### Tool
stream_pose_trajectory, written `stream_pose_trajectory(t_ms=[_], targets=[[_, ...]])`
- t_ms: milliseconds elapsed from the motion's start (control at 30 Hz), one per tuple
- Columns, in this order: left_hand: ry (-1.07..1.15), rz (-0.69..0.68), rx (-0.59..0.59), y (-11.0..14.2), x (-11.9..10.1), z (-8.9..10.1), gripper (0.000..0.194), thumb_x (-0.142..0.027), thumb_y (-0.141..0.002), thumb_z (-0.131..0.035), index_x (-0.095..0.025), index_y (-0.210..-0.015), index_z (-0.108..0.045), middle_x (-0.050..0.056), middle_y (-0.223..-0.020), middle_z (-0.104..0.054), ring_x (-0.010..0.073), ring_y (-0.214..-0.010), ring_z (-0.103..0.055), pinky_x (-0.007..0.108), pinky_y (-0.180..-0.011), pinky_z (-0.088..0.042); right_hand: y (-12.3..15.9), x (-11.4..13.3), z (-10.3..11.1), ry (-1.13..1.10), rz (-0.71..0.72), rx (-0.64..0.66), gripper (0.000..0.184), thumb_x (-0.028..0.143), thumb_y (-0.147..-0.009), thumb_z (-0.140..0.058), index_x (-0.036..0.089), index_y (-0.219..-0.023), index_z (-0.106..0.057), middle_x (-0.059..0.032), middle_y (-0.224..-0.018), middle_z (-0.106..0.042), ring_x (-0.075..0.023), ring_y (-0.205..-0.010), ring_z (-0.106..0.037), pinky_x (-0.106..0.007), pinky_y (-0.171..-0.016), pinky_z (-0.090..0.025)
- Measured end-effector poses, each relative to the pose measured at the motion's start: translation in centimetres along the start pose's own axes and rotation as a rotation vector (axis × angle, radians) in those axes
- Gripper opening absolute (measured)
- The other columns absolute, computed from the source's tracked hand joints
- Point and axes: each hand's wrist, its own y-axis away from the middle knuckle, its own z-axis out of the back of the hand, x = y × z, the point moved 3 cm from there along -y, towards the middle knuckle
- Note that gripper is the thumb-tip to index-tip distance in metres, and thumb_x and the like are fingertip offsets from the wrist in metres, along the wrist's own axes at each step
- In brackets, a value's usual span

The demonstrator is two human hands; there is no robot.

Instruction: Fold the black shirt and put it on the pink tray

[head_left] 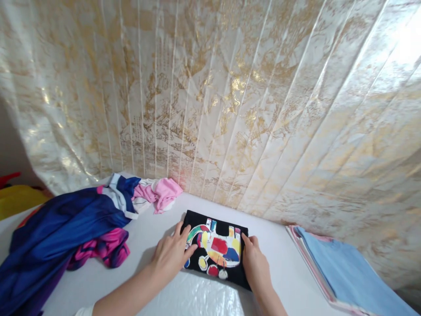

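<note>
A folded black garment (226, 276) lies flat on the white surface in front of me, a neat rectangle with a multicoloured, elephant-like patchwork print that appears upside down. My left hand (173, 250) holds its left edge, thumb resting on the print and fingers along the upper left side. At the opposite edge, my right hand (256, 261) grips the right side, its fingers bent around the cloth; part of them is hidden.
On the left lies a loose heap with a dark blue garment (75, 215), a pink and purple cloth (105, 248) and a light pink cloth (166, 193). Folded clothes topped by a light blue one (345, 263) are stacked at right. Behind hangs a gold-patterned sheet (210, 96).
</note>
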Motion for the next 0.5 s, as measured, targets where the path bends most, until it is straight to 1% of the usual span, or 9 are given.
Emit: stream_pose_trajectory(t_ms=[33,100,167,200,233,267,333,433,500], targets=[[-0.019,-0.019,-0.025,0.1,0.0,0.4,0.045,-0.032,-0.09,-0.049,-0.015,-0.131,-0.052,0.02,-0.143,-0.042,0.0322,-0.093,-0.066,0.043,-0.077,-0.052,0.1,0.1,0.3,0.048,-0.001,0.003,0.05,0.008,-0.09,-0.026,0.017,-0.133,-0.049,-0.0142,-0.121,-0.057,-0.0199,-0.075,-0.069,-0.029,-0.059,-0.047],[-0.051,-0.091,-0.089,0.2,-0.6,1.2,0.043,-0.031,-0.088,-0.053,-0.016,-0.128,-0.055,0.019,-0.146,-0.038,0.0357,-0.112,-0.057,0.047,-0.089,-0.046,0.4,0.7,1.2,0.147,0.02,-0.052,0.048,0.009,-0.089,-0.03,0.015,-0.133,-0.05,-0.0181,-0.132,-0.052,-0.0254,-0.093,-0.067,-0.033,-0.068,-0.05],[-0.019,-0.209,-0.13,0.2,-1.8,1.3,0.041,-0.031,-0.089,-0.054,-0.018,-0.128,-0.056,0.015,-0.15,-0.033,0.0365,-0.129,-0.041,0.051,-0.1,-0.037,0.8,1.7,1.9,0.199,0.087,-0.168,0.044,0.013,-0.09,-0.035,0.013,-0.131,-0.053,-0.0198,-0.143,-0.043,-0.0313,-0.116,-0.056,-0.04,-0.085,-0.048],[0.024,-0.277,-0.125,0.1,-2.5,1.0,0.041,-0.033,-0.09,-0.053,-0.019,-0.129,-0.055,0.013,-0.152,-0.031,0.0352,-0.134,-0.035,0.051,-0.103,-0.034,1.0,2.3,2.0,0.191,0.134,-0.214,0.043,0.017,-0.092,-0.037,0.012,-0.131,-0.053,-0.0192,-0.147,-0.04,-0.0324,-0.125,-0.049,-0.043,-0.092,-0.045],[0.074,-0.338,-0.106,0.0,-3.2,0.5,0.042,-0.035,-0.092,-0.051,-0.02,-0.131,-0.053,0.012,-0.153,-0.029,0.0331,-0.137,-0.03,0.051,-0.106,-0.031,1.2,3.0,1.8,0.163,0.18,-0.235,0.043,0.022,-0.093,-0.037,0.012,-0.132,-0.052,-0.0179,-0.148,-0.038,-0.0321,-0.13,-0.043,-0.045,-0.097,-0.042],[0.119,-0.388,-0.077,-0.2,-3.8,-0.1,0.044,-0.036,-0.093,-0.049,-0.02,-0.133,-0.051,0.011,-0.153,-0.029,0.0311,-0.139,-0.028,0.05,-0.108,-0.029,1.4,3.7,1.4,0.123,0.216,-0.228,0.044,0.026,-0.094,-0.036,0.012,-0.133,-0.052,-0.0166,-0.149,-0.037,-0.031,-0.134,-0.039,-0.045,-0.1,-0.04],[0.169,-0.437,-0.017,-0.5,-4.7,-1.4,0.047,-0.038,-0.093,-0.047,-0.019,-0.137,-0.048,0.012,-0.151,-0.032,0.0289,-0.139,-0.028,0.049,-0.11,-0.027,1.5,4.8,0.3,0.053,0.248,-0.166,0.047,0.032,-0.095,-0.037,0.013,-0.136,-0.049,-0.015,-0.15,-0.036,-0.03,-0.138,-0.033,-0.047,-0.105,-0.036],[0.185,-0.435,0.027,-1.0,-5.0,-2.8,0.051,-0.038,-0.092,-0.048,-0.016,-0.139,-0.045,0.014,-0.149,-0.035,0.0285,-0.139,-0.029,0.049,-0.112,-0.025,1.6,5.3,-1.1,0.013,0.217,-0.084,0.05,0.036,-0.094,-0.039,0.015,-0.138,-0.047,-0.0139,-0.151,-0.032,-0.0307,-0.14,-0.026,-0.05,-0.109,-0.029],[0.189,-0.429,0.039,-1.1,-4.7,-3.2,0.055,-0.04,-0.092,-0.05,-0.015,-0.14,-0.043,0.014,-0.15,-0.034,0.0281,-0.139,-0.028,0.047,-0.113,-0.023,1.5,5.2,-1.4,0.002,0.197,-0.059,0.051,0.038,-0.094,-0.039,0.016,-0.139,-0.046,-0.0125,-0.152,-0.029,-0.0295,-0.142,-0.023,-0.051,-0.11,-0.026]])
